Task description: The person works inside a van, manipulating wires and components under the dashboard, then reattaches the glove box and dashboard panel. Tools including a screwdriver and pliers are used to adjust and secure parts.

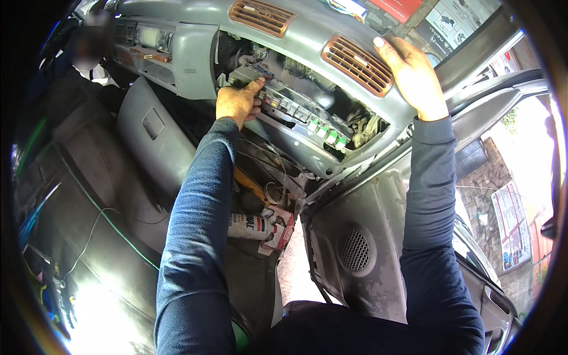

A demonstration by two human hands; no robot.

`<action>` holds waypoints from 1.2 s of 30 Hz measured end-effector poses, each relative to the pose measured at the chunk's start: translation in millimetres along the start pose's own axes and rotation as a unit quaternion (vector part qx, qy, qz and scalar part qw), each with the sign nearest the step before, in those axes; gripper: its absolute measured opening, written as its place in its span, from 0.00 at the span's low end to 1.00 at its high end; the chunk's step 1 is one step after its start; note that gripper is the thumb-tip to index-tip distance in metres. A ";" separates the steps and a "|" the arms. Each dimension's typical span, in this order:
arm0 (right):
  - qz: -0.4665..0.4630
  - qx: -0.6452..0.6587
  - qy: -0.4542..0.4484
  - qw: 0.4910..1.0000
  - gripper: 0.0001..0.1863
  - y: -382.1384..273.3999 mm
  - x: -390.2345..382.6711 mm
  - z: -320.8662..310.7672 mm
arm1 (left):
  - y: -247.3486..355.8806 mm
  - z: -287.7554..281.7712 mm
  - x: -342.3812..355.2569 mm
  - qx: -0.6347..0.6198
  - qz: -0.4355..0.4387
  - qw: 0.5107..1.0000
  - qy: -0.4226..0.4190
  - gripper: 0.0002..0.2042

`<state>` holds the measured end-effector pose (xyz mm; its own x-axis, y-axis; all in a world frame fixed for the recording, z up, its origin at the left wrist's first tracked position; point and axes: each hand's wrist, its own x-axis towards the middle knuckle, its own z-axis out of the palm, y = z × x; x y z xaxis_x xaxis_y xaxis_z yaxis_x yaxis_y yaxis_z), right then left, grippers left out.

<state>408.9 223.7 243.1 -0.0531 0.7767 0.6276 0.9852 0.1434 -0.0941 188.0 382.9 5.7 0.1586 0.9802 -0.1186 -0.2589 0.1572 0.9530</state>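
My left hand (236,103) reaches into the open dashboard cavity (361,112), index finger on the fuse and relay strip (290,109) and other fingers curled at its edge; what they grip, if anything, is unclear. Green-and-white relays (325,133) sit toward that strip's right end. My right hand (417,80) rests on the dashboard top beside the right brown air vent (355,62), thumb stretched out and other fingers mostly hidden. A second brown vent (260,16) is further left. The detached-looking glove box panel (154,124) hangs low at the left.
An open door (373,225) with a round speaker grille stands at the right. Below the dash lie a white cylindrical can (245,228), a red-and-white box (278,228) and a yellow object (248,183). The dark seat (106,254) has a thin green cable (130,242) across it.
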 end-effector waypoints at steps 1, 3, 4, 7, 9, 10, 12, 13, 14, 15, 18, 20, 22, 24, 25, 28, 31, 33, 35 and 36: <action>-0.001 0.004 -0.009 1.000 0.35 -1.6 0.0 -1.4 | 0.9 -3.1 0.2 0.020 -0.002 1.000 -0.006 0.30; 0.014 0.035 -0.023 0.999 0.34 -4.4 -0.5 -1.7 | 1.8 -9.8 1.2 0.037 -0.001 0.999 -0.024 0.32; 0.039 0.050 -0.040 0.997 0.33 -5.3 -0.8 -2.4 | 1.2 -12.1 1.6 0.030 -0.018 0.999 -0.035 0.32; 0.018 0.064 -0.020 0.998 0.29 -5.8 -2.1 -1.7 | -3.8 -17.2 2.0 -0.019 -0.029 0.997 -0.066 0.29; 0.011 0.043 -0.008 0.999 0.28 -5.2 -0.8 -0.6 | -5.0 -19.0 2.9 -0.009 -0.034 0.997 -0.074 0.27; 0.006 0.073 -0.017 0.997 0.28 -4.3 -1.3 -0.3 | -5.8 -21.6 3.1 -0.015 -0.045 0.995 -0.091 0.26; 0.021 0.061 -0.041 0.997 0.28 -2.1 -1.2 -3.4 | -9.4 -29.2 1.8 -0.024 -0.065 0.988 -0.136 0.24; 0.016 0.062 -0.035 0.997 0.29 -1.1 -0.5 -2.9 | -11.3 -33.0 1.3 -0.036 -0.065 0.985 -0.156 0.23; 0.014 0.060 -0.028 0.998 0.29 -0.1 -0.3 -3.1 | -13.8 -37.8 0.7 -0.022 -0.052 0.979 -0.194 0.23; 0.021 0.052 -0.023 0.998 0.29 0.8 0.2 -3.0 | -16.2 -42.1 0.6 -0.008 -0.045 0.972 -0.229 0.22; 0.019 0.054 -0.025 0.998 0.31 2.5 0.9 -3.2 | -24.5 -45.7 0.5 -0.006 -0.021 0.957 -0.288 0.25; -0.003 0.046 -0.018 0.999 0.30 2.4 0.3 -2.7 | -27.4 -42.5 1.0 -0.050 -0.028 0.962 -0.266 0.27; 0.006 0.050 -0.024 0.998 0.30 1.7 0.1 -2.4 | -26.5 -34.4 3.1 -0.113 -0.067 0.969 -0.212 0.29; 0.011 0.051 -0.026 0.998 0.29 1.1 -0.1 -2.6 | -25.1 -17.7 4.1 -0.120 -0.054 0.983 -0.125 0.29; 0.013 0.050 -0.025 0.998 0.29 0.7 -0.5 -2.6 | -25.1 -10.0 3.1 -0.120 -0.051 0.987 -0.090 0.28; 0.017 0.046 -0.022 0.999 0.28 0.0 -0.6 -2.4 | -22.8 7.4 2.3 -0.090 -0.009 0.996 -0.008 0.25; 0.006 0.055 -0.016 0.998 0.27 -0.7 -1.4 -1.6 | -26.0 16.5 -1.7 -0.145 0.026 0.989 0.020 0.21; -0.003 0.058 -0.016 0.998 0.27 -1.2 -0.8 -1.7 | -30.0 21.7 -4.3 -0.193 0.033 0.980 0.033 0.21; -0.005 0.056 -0.021 0.998 0.26 -1.0 -0.7 -2.5 | -32.6 27.2 -3.9 -0.222 0.050 0.973 0.047 0.20; -0.001 0.058 -0.025 0.998 0.26 -0.7 -0.6 -2.8 | -34.3 29.7 -3.8 -0.226 0.061 0.971 0.053 0.21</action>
<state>408.7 221.4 245.0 -0.0662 0.8058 0.5884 0.9596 0.2130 -0.1837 224.6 370.3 -18.3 0.0083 0.9979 -0.0640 -0.6644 0.0533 0.7455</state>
